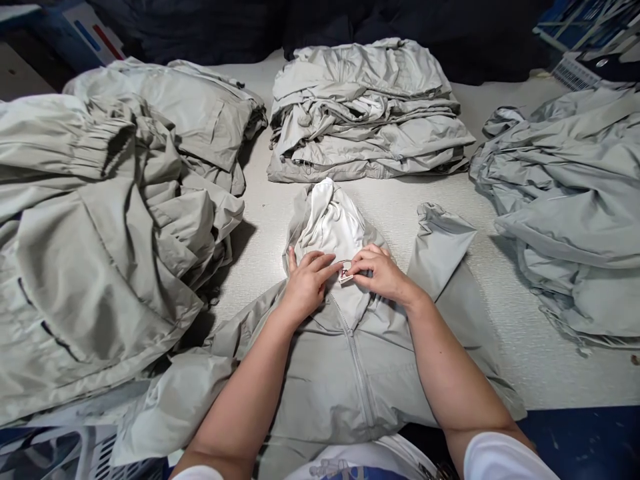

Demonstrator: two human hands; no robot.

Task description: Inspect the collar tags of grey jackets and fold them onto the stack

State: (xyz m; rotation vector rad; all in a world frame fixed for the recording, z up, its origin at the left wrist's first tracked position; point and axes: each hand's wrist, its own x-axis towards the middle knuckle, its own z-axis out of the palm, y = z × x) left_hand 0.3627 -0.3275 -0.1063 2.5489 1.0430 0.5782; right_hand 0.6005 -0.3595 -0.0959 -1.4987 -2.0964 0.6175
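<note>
At the far left, a heap of grey garments [85, 267] runs out past the edge, so its full extent is cut off; a rear pile [185, 120] sits behind it, partly covered. Below, a plastic basket [95, 450] shows only in part, its contents hard to make out. In the middle, a grey jacket [320, 373] lies spread on the pale surface [550, 377], its hood pointing away from the person and its lower end out of sight near the body; the forearms hide parts of both its sides. The left hand [310, 287] rests over the neckline, index finger reaching to a small white tag [345, 275]; its thumb is hidden, so whether its grip closes on anything cannot be told. Beyond the hood stands a folded stack [367, 113], its layers too merged to count. The right hand [377, 272] pinches the tag between thumb and fingers, at the jacket's neck opening; the print is too small to read. A sleeve [440, 243] lies bent beside the right forearm. At the far right, another heap [575, 207] is cut off by the edge, with a barcoded sheet [575, 73] behind it, partly covered.
</note>
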